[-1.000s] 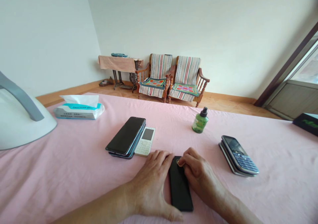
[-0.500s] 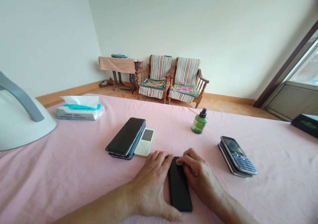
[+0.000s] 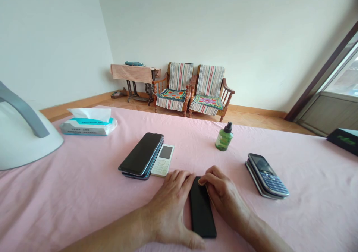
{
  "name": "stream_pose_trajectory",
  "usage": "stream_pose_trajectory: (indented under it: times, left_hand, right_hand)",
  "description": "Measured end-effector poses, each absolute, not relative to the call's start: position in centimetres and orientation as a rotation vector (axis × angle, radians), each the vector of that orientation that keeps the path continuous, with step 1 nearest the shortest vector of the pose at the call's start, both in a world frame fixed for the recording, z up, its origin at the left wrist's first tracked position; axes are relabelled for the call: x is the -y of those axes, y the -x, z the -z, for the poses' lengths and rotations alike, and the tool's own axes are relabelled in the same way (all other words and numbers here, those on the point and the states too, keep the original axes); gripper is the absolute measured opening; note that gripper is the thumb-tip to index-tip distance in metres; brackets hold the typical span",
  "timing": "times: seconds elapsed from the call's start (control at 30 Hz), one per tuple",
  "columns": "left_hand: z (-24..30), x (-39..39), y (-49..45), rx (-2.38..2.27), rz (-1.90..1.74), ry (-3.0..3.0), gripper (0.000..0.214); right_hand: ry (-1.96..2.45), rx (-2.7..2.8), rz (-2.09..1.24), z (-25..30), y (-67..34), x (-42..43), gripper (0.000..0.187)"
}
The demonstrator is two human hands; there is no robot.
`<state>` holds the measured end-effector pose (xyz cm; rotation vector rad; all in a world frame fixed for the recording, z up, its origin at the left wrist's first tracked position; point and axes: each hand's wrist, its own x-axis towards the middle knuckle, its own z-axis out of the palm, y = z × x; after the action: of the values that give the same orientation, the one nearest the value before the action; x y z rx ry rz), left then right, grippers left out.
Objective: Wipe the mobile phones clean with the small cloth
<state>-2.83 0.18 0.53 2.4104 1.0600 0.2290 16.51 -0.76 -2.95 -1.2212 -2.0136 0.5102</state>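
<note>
Front phone (image 3: 203, 211): it is plain black.
Stacked phones (image 3: 142, 153): black on the top, bluish along the side.
Small keypad phone (image 3: 162, 162): white together with dark grey.
Larger keypad phone (image 3: 269, 175): dark blue with silvery grey.
Spray bottle (image 3: 223, 139): green and black.
Tissue pack (image 3: 88, 124): white, grey and turquoise.
Cloth (image 3: 89, 207): even pink.
Chair covers (image 3: 181, 75): whitish, with red and dark stripes.

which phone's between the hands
The black rectangular phone, flanked by the left hand and right hand; the white keypad phone, black touchscreen stack and blue keypad stack lie outside.
</note>
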Motion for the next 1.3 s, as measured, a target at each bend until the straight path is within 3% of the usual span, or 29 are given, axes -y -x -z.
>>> stream_pose_trajectory:
  times: [0.23,0.7,1.3]
  left_hand:
    - [-0.3,-0.1,2.9,-1.068,-0.231,-2.422,0.111]
    - [-0.3,-0.1,3.0,-1.049,-0.229,-2.421,0.112]
    - [0.0,-0.1,3.0,-1.030,-0.291,-2.404,0.107]
  right_hand:
    - [1.172,2.074,-0.459,3.1,-16.1,1.0,0.034]
    - [1.293,1.918,-0.434,3.2,-16.9,1.0,0.024]
    - [1.265,2.083,-0.458,2.8,-15.8,1.6,0.031]
